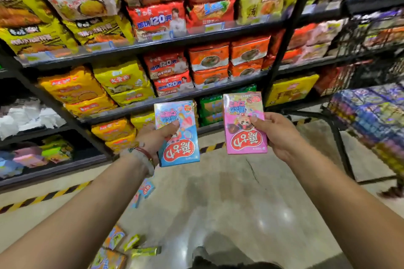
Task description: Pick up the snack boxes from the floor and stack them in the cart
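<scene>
A: What's at nine o'clock?
B: Shelves (153, 46) of noodle packs. Below, near seven o'clock, loose snack boxes (146, 189) lie on the floor (229, 203).
A: And the left hand (156, 137)?
B: It grips a blue box (178, 135), thumb across the front, held up near the centre.
A: The right hand (276, 133)?
B: It grasps a pink box (244, 123) the same way, just beside the blue one, not touching.
A: And at three o'clock?
B: The black wire cart (369, 116), stacked with packets, well apart from both boxes.
</scene>
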